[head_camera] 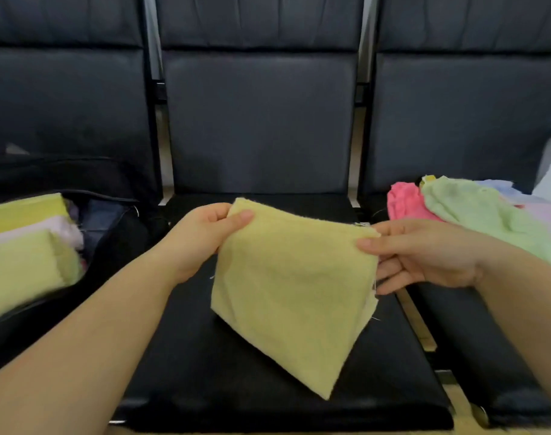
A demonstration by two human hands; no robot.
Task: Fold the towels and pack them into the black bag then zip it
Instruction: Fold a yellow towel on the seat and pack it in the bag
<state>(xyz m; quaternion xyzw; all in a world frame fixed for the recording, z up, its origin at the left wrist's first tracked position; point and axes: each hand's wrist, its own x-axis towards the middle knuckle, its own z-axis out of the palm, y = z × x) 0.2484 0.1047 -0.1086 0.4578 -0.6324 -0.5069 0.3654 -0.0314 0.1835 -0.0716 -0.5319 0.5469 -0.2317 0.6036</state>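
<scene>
A folded yellow towel (294, 290) hangs above the middle seat (236, 387), pinched at its top corners by the left hand (202, 237) and right hand (424, 255). Folded towels (26, 246) fill the black bag (111, 240) at left; loose towels (475, 211) lie at right.

Yellow towel (294, 287): fuzzy matt terry cloth w/ frayed threads; chair seat (205, 372): smooth, slightly glossy black leatherette

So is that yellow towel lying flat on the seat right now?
No, the yellow towel hangs in the air above the middle seat, pinched at its top corners by the left hand and right hand.
</scene>
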